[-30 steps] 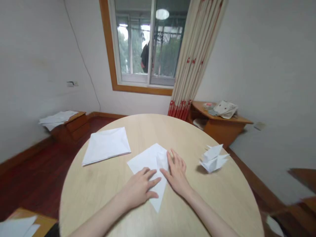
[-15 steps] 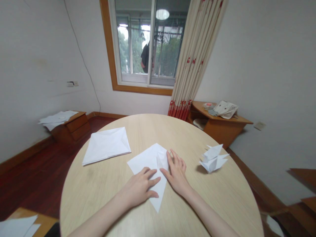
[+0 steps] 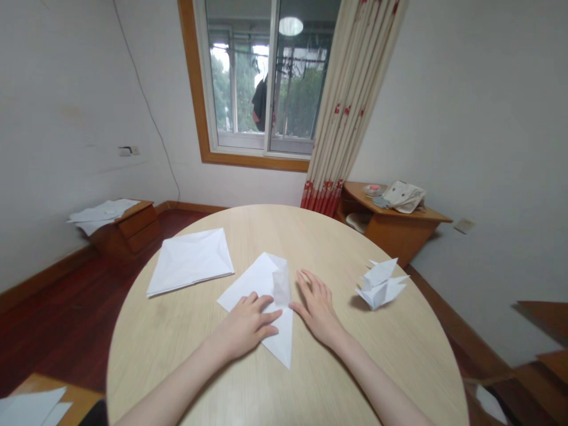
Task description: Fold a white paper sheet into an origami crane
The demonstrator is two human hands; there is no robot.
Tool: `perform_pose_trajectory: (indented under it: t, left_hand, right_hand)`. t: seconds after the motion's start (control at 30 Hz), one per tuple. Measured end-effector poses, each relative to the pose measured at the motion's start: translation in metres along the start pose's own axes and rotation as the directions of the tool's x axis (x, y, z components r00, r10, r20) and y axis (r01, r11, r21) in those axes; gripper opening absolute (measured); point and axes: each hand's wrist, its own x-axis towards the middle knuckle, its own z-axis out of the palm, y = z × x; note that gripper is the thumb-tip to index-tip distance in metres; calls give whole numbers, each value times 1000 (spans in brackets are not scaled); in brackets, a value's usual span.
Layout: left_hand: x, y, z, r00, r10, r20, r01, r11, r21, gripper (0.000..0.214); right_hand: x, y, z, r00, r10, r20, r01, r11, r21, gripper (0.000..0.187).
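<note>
A partly folded sheet of white paper (image 3: 248, 284) lies on the round wooden table, its narrow point toward me and a raised flap at its right side. My left hand (image 3: 251, 325) rests flat on the lower left of the sheet, fingers spread. Just right of the paper is my right hand (image 3: 317, 305), fingers apart and extended, with the thumb tip at the paper's right edge. Neither hand grips anything that I can see.
A stack of white paper (image 3: 193, 260) lies at the table's left. Folded paper figures (image 3: 380, 284) stand at the right. The round table (image 3: 186, 349) has a curved edge. Beyond it are a low wooden cabinet (image 3: 139, 231), a corner shelf (image 3: 394, 236) and a curtain (image 3: 341, 118).
The folded paper has turned slightly and shifted left, its near point swinging right. My left hand moved a little left with it. My right fingers came off the paper's upper right side.
</note>
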Motion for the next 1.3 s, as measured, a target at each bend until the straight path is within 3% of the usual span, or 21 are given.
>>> perform_pose_trajectory:
  t: [0.23,0.43,0.67,1.3]
  left_hand:
    - [-1,-2,2,999,-48,-10,47,994,-97,35]
    - [-3,-4,3,999,-47,-10,44,980,-192,37]
    - [-3,-3,-3,998,-57,36,64,974,-219,39]
    - [-4,-7,-2,996,-55,68,71,967,-246,41]
  right_hand:
    - [4,-8,-24,996,-33,78,36,999,-36,11]
    - [4,-10,-25,981,-88,175,94,995,-21,20]
    - [7,-12,-28,966,-60,251,33,993,114,22]
    - [7,-26,-45,908,-126,399,18,965,262,17]
